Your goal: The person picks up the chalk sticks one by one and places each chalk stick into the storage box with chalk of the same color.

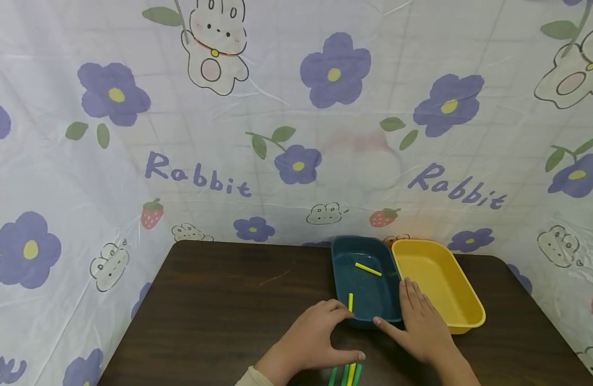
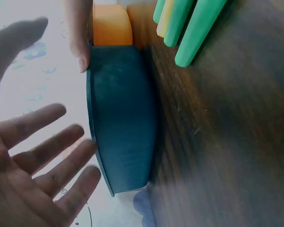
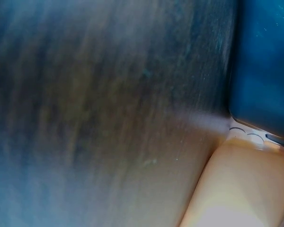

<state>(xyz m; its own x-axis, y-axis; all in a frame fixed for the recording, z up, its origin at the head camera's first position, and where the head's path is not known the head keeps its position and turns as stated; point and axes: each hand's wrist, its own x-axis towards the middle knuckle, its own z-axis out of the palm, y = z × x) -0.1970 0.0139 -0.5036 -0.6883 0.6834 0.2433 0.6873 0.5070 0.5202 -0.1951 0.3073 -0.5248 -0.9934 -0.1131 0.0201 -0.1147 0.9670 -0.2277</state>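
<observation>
A dark blue plastic bin (image 1: 373, 295) sits on the table with two yellow sticks inside, one yellow stick (image 1: 368, 269) lying slanted toward the back. My left hand (image 1: 313, 335) is at its near left corner, thumb spread away from the other fingers. In the left wrist view the left fingers (image 2: 52, 175) are apart beside the bin's rim, and the palm holds nothing. My right hand (image 1: 423, 327) lies at the bin's near right corner, thumb at the near rim, straight fingers along the right side.
A yellow bin (image 1: 445, 279) stands directly right of the blue one. Several green and yellow sticks (image 2: 199, 33) lie on the dark wooden table (image 1: 219, 300) near its front, below my left thumb. A printed rabbit-and-flower cloth (image 1: 277, 107) hangs behind and at the sides.
</observation>
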